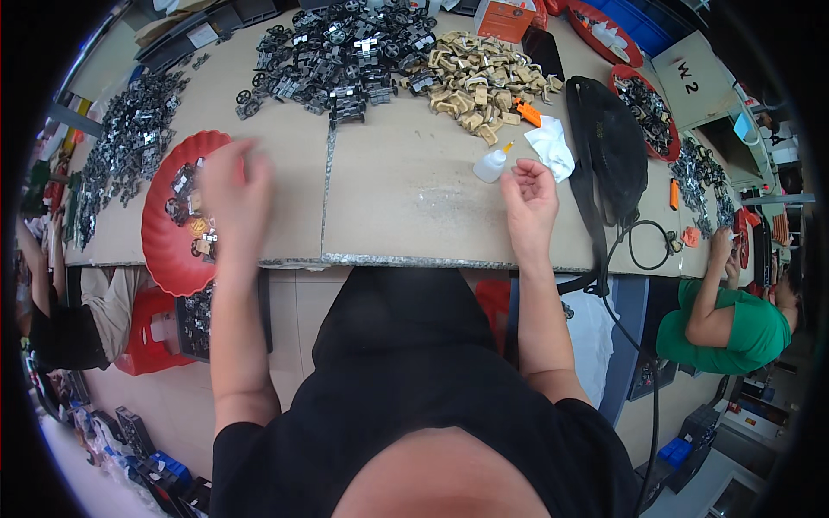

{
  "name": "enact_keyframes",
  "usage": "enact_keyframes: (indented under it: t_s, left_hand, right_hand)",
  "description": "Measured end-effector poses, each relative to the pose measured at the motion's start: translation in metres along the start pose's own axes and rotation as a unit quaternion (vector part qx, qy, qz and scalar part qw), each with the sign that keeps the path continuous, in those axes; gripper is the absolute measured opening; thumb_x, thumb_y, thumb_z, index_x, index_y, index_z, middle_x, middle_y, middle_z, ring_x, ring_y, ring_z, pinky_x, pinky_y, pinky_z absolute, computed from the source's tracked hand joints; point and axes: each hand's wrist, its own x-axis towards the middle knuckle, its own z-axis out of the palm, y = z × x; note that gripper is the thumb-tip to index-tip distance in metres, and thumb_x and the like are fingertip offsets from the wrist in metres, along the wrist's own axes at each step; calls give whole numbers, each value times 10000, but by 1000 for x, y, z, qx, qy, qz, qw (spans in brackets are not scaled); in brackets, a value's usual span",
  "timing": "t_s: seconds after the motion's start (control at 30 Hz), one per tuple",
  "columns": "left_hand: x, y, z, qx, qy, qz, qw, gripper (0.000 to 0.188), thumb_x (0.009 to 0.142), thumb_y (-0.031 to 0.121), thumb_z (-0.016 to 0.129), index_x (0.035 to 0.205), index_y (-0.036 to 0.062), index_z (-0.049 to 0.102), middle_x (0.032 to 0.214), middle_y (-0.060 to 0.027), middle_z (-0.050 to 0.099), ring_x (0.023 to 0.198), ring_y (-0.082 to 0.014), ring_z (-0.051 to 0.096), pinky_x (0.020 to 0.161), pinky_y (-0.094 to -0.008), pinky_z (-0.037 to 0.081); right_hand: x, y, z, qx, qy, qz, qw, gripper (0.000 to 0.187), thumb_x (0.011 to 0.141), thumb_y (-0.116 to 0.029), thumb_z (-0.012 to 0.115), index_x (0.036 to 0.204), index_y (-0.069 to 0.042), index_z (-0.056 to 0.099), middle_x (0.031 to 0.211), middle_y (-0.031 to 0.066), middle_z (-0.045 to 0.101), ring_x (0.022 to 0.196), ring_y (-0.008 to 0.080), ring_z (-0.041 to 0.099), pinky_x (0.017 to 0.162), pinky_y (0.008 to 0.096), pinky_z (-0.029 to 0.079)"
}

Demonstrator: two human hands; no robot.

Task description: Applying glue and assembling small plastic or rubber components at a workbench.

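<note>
My left hand, smeared by motion, is over the right rim of a red scalloped plate; its fingers are too blurred to read. Several small dark and gold metal parts lie in that plate. On the right side of the table, my right hand is palm up with its fingers loosely curled, and I see nothing in it. Just beyond its thumb lies a small white squeeze bottle with a yellow tip. A crumpled white tissue rests beyond the fingertips.
Heaps of black metal parts and gold parts cover the far table, with an orange-handled tool beside them. Silver parts spread at left. A black bag with a cable lies right. Co-workers sit at both sides, one in green.
</note>
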Motion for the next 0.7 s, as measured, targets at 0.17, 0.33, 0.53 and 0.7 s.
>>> enact_keyframes:
  t_s: [0.17, 0.33, 0.53, 0.7]
  left_hand:
    - [7, 83, 112, -226, -146, 106, 957, 245, 785, 21, 543, 1022, 58, 590, 1001, -109, 567, 922, -259, 558, 775, -348, 462]
    - [28, 110, 179, -160, -180, 129, 962, 221, 817, 97, 558, 1031, 46, 582, 959, -135, 556, 862, -305, 563, 744, -358, 459]
    - [16, 88, 167, -153, -198, 148, 957, 156, 830, 101, 551, 966, 27, 533, 910, -119, 575, 820, -293, 567, 707, -354, 465]
    - [-2, 70, 125, -411, -315, -138, 844, 117, 892, 105, 501, 955, 7, 496, 888, -90, 594, 742, -163, 583, 640, -270, 482]
  right_hand:
    - [5, 3, 16, -56, -56, -26, 997, 528, 740, -59, 641, 1202, 29, 402, 1127, 160, 508, 968, 208, 535, 852, 314, 429]
    - [6, 6, 11, -37, -78, -10, 996, 548, 772, -45, 603, 1257, 24, 357, 1136, 168, 519, 1011, 223, 533, 883, 331, 419]
    - [6, 9, 11, -66, -85, -14, 994, 463, 805, -50, 582, 1223, 35, 401, 1010, 137, 589, 973, 200, 555, 876, 310, 415]
    - [5, 10, 11, -1, -80, -9, 997, 398, 843, -77, 563, 1196, 44, 426, 1032, 123, 570, 935, 173, 555, 855, 292, 426]
